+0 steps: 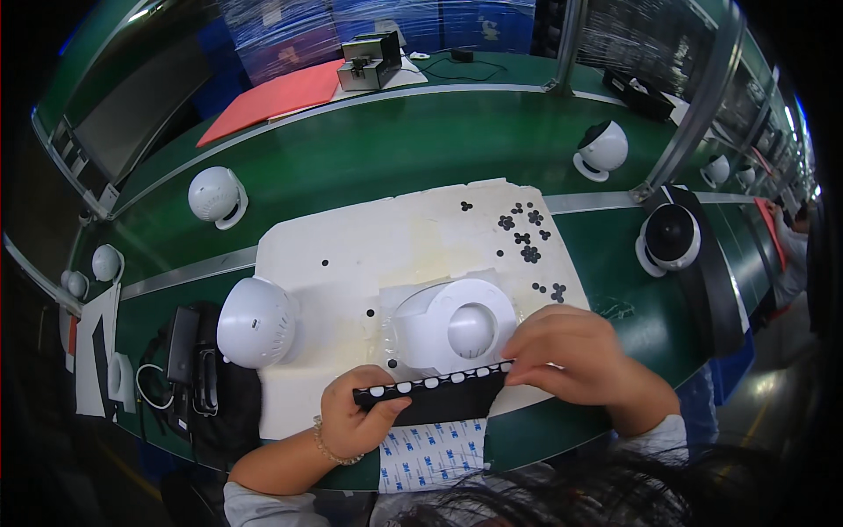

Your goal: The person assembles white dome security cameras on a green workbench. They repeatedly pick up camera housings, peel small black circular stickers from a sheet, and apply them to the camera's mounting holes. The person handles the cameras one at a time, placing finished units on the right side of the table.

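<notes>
We observe both hands at the near edge of a white mat (351, 255) laid on a green bench (378, 149). The left hand (356, 417) pinches the left end of a black strip (435, 384) dotted with a row of white rounds, thumb on top and fingers curled beneath. The right hand (571, 356) closes on the strip's right end, fingertips pressed together over it. The strip runs level between the two hands, just in front of a white dome-shaped device (457, 325) lying on the mat in a clear wrapper.

We note a second white dome (256, 323) at the mat's left edge, touching it. Small black pads (525, 235) lie scattered on the mat's far right corner. A sheet of white backing paper with blue print (435, 452) hangs over the bench edge under the strip. Further white round devices stand on the bench: one (216, 197) to the far left, one (602, 149) to the far right. A black pouch (198, 373) sits left of the mat.
</notes>
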The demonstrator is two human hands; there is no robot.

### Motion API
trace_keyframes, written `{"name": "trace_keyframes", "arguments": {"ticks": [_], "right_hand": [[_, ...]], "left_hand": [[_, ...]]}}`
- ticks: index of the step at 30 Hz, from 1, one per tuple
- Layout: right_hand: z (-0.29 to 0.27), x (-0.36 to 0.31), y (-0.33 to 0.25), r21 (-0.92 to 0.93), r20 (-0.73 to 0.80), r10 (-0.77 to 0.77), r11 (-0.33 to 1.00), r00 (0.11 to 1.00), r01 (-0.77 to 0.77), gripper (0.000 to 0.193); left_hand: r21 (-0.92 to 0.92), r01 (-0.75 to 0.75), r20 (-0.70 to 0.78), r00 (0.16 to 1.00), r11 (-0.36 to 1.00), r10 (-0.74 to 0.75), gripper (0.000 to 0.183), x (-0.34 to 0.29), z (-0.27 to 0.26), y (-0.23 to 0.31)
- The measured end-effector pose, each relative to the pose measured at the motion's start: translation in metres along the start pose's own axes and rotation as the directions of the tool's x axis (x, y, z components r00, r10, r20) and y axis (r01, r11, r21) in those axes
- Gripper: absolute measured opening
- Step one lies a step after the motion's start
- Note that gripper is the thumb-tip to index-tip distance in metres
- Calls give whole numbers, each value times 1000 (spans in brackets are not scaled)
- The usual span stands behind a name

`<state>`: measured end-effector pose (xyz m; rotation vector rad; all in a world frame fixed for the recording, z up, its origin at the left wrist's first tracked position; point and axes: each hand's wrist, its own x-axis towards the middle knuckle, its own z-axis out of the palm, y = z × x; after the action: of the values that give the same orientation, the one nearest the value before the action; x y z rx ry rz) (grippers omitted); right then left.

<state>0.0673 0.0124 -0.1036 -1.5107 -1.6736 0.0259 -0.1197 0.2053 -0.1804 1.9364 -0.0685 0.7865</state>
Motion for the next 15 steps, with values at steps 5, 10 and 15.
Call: {"name": "trace_keyframes", "arguments": {"ticks": [5,10,15], "right_hand": [[5,1,-8,-103,-85,-126,988,988,117,26],[18,-6,-3,-395,-58,-291,885,955,246,31],[17,-6,-5,-433,36,-333,844,942,316,30]], "left_hand": [[-24,107,-59,992,994,-108,24,-4,1,0],[-46,188,-64,980,981,-191,24,-4,2,5],[-54,210,-73,974,976,-213,23,-4,3,7]]}}
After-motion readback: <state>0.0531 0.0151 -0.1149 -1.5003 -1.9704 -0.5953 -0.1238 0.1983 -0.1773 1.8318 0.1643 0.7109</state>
